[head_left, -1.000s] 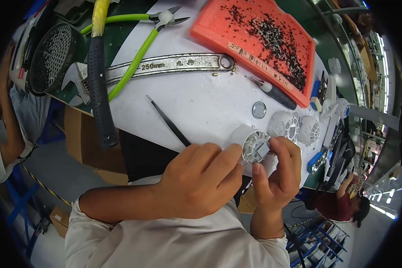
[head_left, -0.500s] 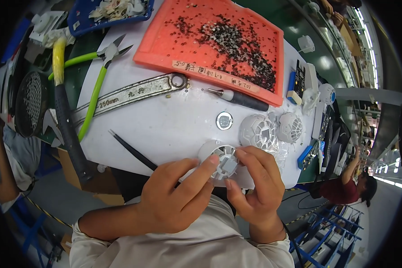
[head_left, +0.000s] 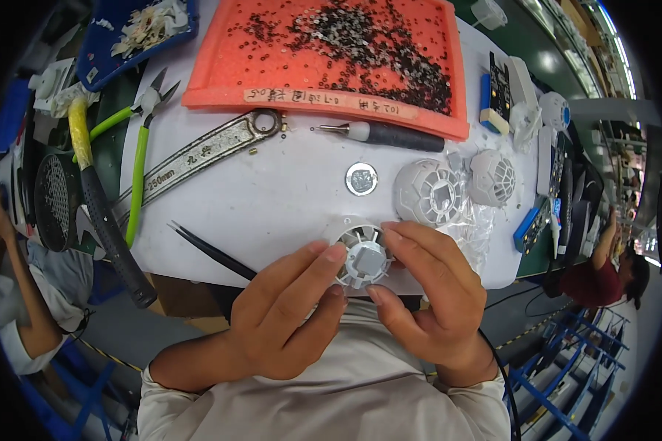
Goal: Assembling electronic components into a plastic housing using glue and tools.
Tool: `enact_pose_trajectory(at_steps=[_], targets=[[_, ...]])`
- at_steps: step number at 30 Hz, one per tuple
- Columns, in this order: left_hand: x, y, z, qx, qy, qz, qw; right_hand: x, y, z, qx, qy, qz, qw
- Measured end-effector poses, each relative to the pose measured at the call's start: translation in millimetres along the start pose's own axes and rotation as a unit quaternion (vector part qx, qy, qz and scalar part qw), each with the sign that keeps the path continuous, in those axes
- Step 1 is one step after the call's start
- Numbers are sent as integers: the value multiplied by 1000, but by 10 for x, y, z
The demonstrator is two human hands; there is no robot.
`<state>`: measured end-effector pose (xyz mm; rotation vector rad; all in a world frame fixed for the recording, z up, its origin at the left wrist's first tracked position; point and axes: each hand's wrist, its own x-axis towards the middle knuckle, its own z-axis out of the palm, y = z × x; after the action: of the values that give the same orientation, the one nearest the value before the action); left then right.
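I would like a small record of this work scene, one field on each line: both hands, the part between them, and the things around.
Left hand: fingers at the left side of the part
Right hand: thumb and fingers at its right side
Part: white round plastic housing with grey square centre
Beyond it: round silver disc
Right of disc: two white domed plastic shells
Tray: orange-red, flat, holding many small dark rings
Left side: black slim tweezers, green-handled pliers, silver metal wrench
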<state>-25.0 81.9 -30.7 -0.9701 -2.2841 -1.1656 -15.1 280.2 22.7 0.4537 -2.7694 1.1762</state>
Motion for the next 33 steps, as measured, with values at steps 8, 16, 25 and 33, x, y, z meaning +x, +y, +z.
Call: enact_pose_trajectory(at_steps=[8, 16, 25, 33], targets=[[-41, 39, -21, -35, -29, -8, 999, -110, 2, 68, 24, 20, 12, 999], [67, 63, -205, -125, -72, -65, 987, -84, -37, 56, 78, 24, 40, 996], [252, 52, -501, -162, -144, -143, 966, -70, -13, 76, 35, 47, -3, 998], [472, -21, -335, -151, -168, -169, 959, -73, 17, 95, 30, 54, 1, 998]])
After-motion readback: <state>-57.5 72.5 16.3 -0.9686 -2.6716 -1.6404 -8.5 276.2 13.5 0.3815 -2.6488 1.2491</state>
